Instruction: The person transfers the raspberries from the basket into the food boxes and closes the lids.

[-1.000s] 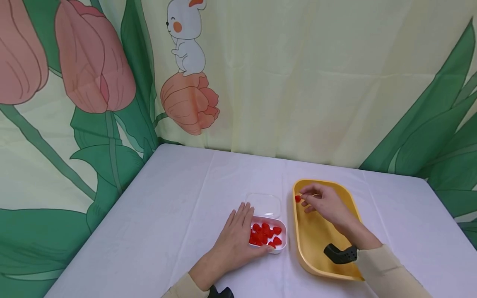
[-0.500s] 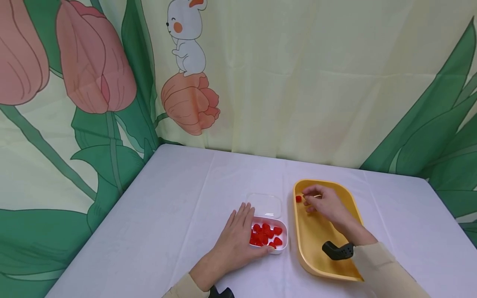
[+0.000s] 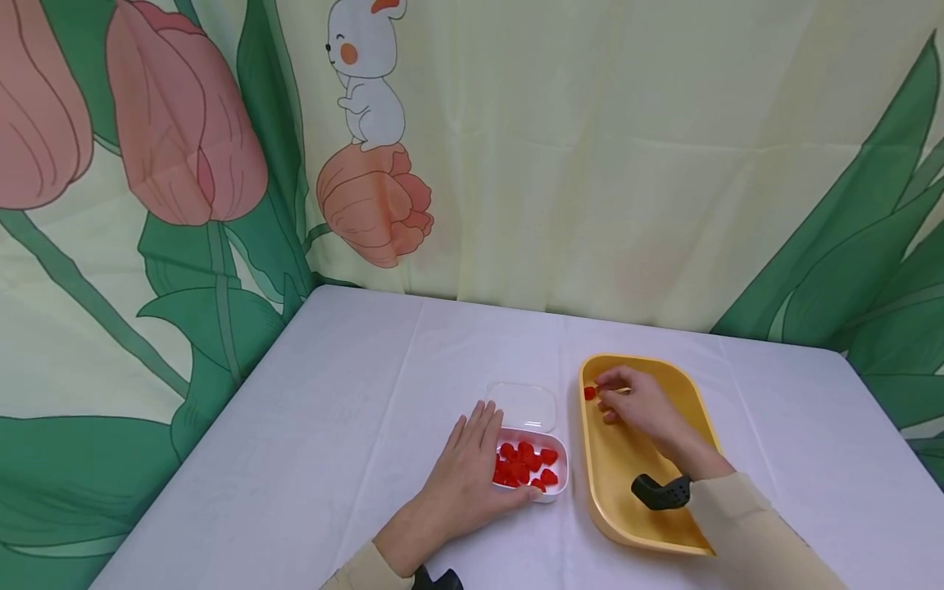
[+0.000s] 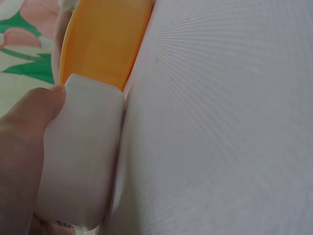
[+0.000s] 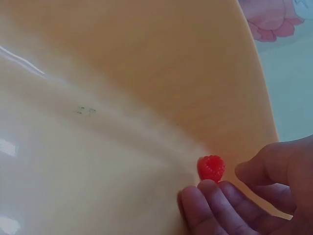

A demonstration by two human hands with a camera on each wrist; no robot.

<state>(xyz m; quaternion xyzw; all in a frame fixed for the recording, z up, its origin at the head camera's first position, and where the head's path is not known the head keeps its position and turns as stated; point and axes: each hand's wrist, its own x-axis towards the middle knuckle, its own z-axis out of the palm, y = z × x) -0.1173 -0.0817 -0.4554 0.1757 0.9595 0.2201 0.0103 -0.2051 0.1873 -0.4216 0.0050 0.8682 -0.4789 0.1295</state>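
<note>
My left hand lies over the left end of a white box, gripping it with the thumb along its near wall. Several red raspberries lie inside, partly hidden by that hand. In the left wrist view the thumb rests at the box's upper edge. My right hand hovers inside a yellow tray, near its far left corner. One raspberry sits there, right at the fingertips in the right wrist view. The thumb stands apart from the fingers, nothing pinched between them.
A clear plastic lid lies just behind the white box. The tray stands close to the box's right side, on a white tablecloth. Behind the table hangs a printed curtain with tulips and a rabbit.
My right wrist and sleeve have shifted slightly left, while the fingers stay beside the lone raspberry. The left hand, white box and tray have kept their places.
</note>
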